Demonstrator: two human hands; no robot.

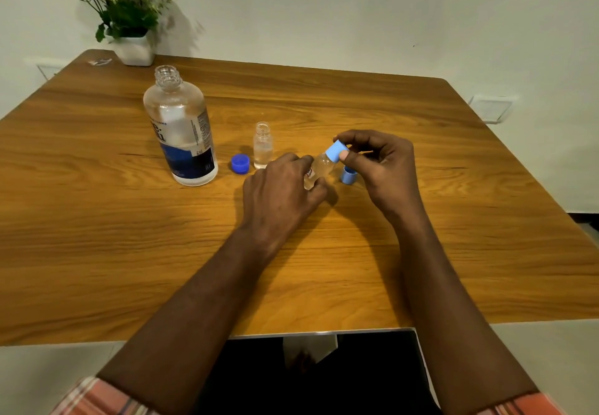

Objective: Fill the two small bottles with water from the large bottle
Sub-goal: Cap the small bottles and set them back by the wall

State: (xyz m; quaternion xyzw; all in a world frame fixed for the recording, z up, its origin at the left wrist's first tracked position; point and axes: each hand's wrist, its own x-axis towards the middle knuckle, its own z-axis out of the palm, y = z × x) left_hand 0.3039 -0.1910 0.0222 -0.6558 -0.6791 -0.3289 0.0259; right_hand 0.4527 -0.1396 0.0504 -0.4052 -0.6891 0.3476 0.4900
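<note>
Head view looked down past plaid sleeves [97, 395] to both hands over the table [97, 220]. The left hand [282, 187] had its fingers curled round a small bottle [321, 166], holding it tilted just above the wood. The right hand [379, 168] pinched the light cap [337, 150] sitting on that bottle's neck between thumb and fingertips. Whether the cap was going on or coming off could not be told. A loose cap [348, 175] of the same blue lay just beside the right hand. Farther back, the second bottle [263, 150] stood upright and uncapped, with a dark cap [240, 164] beside it. Beyond that stood the large bottle [181, 129], open and partly full. A plant pot [134, 48] sat at the far corner.

By my reading, the opening-up was done for the large bottle and one small one. The water levels in both small bottles were too faint to judge. At the least, the second bottle wanted capping, and perhaps filling too.
</note>
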